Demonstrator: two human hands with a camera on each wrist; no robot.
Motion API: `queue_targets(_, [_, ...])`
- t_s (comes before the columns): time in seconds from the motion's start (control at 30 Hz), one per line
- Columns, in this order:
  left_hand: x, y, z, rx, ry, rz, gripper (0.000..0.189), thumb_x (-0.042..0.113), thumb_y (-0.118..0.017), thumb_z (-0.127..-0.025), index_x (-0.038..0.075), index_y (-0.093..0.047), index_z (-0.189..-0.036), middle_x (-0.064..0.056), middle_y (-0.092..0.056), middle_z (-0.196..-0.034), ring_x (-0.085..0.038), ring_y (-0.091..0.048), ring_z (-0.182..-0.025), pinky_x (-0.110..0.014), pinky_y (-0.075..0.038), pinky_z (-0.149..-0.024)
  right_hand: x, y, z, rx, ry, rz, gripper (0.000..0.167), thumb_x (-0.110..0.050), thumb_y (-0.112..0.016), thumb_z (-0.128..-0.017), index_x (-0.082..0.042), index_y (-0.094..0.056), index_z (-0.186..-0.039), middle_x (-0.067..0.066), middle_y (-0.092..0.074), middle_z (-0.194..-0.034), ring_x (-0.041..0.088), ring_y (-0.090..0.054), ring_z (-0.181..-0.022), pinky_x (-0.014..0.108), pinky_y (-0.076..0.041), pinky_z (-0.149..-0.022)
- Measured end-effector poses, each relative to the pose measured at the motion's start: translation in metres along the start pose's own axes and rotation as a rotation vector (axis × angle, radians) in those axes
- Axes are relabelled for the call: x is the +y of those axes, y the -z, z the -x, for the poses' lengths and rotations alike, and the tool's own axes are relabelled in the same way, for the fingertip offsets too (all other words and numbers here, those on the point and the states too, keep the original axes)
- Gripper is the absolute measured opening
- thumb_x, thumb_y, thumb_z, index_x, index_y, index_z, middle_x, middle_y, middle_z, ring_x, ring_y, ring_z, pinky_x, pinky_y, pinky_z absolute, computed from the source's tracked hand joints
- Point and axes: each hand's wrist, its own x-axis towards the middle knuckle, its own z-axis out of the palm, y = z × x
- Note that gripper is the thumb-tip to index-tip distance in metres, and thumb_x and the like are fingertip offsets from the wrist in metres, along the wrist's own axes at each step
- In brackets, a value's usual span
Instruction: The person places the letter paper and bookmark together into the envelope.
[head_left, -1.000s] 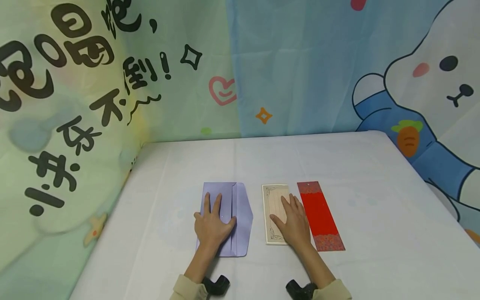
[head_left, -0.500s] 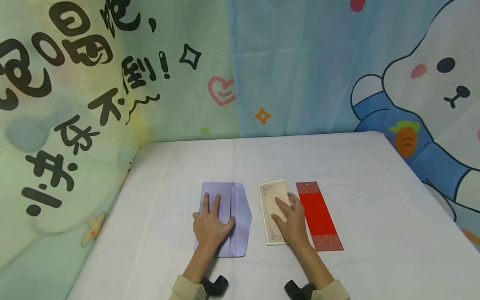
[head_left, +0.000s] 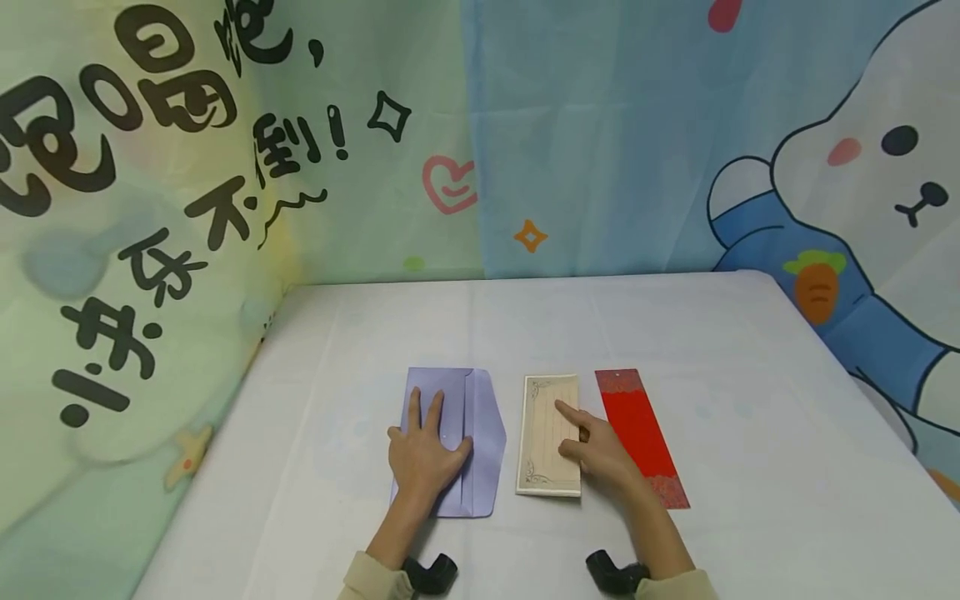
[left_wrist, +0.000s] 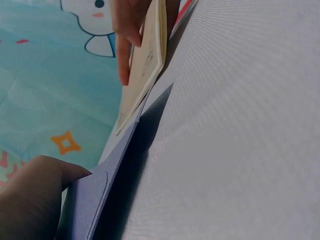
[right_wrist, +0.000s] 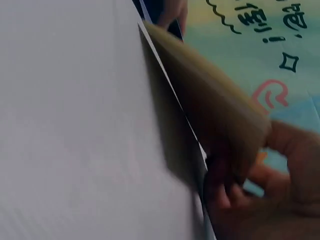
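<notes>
My left hand (head_left: 426, 454) lies with fingers spread on a lilac envelope (head_left: 483, 442) whose pointed flap faces right. In the left wrist view, its thumb (left_wrist: 45, 175) rests on the envelope's surface. At the middle, my right hand (head_left: 606, 454) holds the right edge of cream letter paper (head_left: 547, 442), a thin stack printed with vertical lines and corner scrolls. The right wrist view shows that edge tilted up off the table, with thumb and forefinger over the stack (right_wrist: 220, 95) and the other fingers curled beneath.
A red strip (head_left: 637, 433) with patterned ends and a small hole at the top lies right of the letter paper, partly behind my right hand. A white cloth (head_left: 465, 325) covers the table. Printed curtains (head_left: 585, 150) hang behind and at the left.
My right hand has moved from lying over the letter paper to its right edge, now gripping it. The paper had turned slightly left and is straight again. My left hand keeps its place.
</notes>
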Motion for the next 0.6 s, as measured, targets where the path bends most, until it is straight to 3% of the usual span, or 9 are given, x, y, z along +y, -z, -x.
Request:
queue_targets(0.1, [0.0, -0.002, -0.001, -0.005, -0.002, -0.008, 0.079, 0.055, -0.065, -0.064, 0.024, -0.048, -0.135, -0.01, -0.031, -0.146, -0.037, -0.045, -0.068, -0.037, -0.036, -0.047, -0.001, 0.005, 0.0, -0.177, 0.042, -0.162, 0.077, 0.002, -0.063, -0.077, -0.01, -0.03, -0.145, 0.026, -0.05, -0.121, 0.021, -0.055, -0.089, 0.023, -0.047, -0.072])
queue_targets(0.17, [0.0, -0.002, -0.001, -0.002, -0.002, -0.013, 0.079, 0.055, -0.065, -0.063, 0.024, -0.049, -0.135, -0.01, -0.031, -0.146, -0.037, -0.045, -0.068, -0.037, -0.036, -0.047, -0.002, 0.003, -0.002, -0.27, 0.07, -0.254, 0.083, 0.003, -0.066, -0.077, -0.014, -0.024, -0.147, 0.023, -0.041, -0.136, 0.024, -0.058, -0.101, 0.028, -0.049, -0.081])
queue_targets(0.2, [0.0, -0.002, -0.001, 0.001, -0.003, -0.013, 0.079, 0.055, -0.065, -0.063, 0.024, -0.049, -0.134, -0.01, -0.031, -0.146, -0.037, -0.045, -0.068, -0.037, -0.036, -0.047, -0.003, 0.001, -0.003, -0.296, 0.085, -0.279, 0.085, 0.003, -0.067, -0.076, -0.015, -0.023, -0.147, 0.024, -0.04, -0.136, 0.026, -0.058, -0.102, 0.029, -0.048, -0.082])
queue_targets(0.43, [0.002, -0.001, 0.0, -0.008, 0.002, -0.011, 0.08, 0.056, -0.065, -0.062, 0.024, -0.049, -0.134, -0.01, -0.032, -0.146, -0.037, -0.045, -0.07, -0.037, -0.037, -0.048, -0.011, -0.02, -0.015, -0.391, 0.148, -0.325, 0.086, 0.006, -0.064, -0.078, -0.013, -0.018, -0.147, 0.025, -0.037, -0.136, 0.031, -0.057, -0.104, 0.033, -0.049, -0.081])
queue_targets(0.6, [0.003, 0.0, 0.0, -0.01, -0.002, -0.019, 0.08, 0.056, -0.066, -0.062, 0.024, -0.049, -0.134, -0.011, -0.032, -0.145, -0.038, -0.047, -0.073, -0.039, -0.04, -0.05, -0.015, -0.029, -0.02, -0.414, 0.151, -0.26, 0.085, 0.008, -0.063, -0.078, -0.007, -0.016, -0.147, 0.024, -0.031, -0.134, 0.03, -0.059, -0.099, 0.03, -0.05, -0.078])
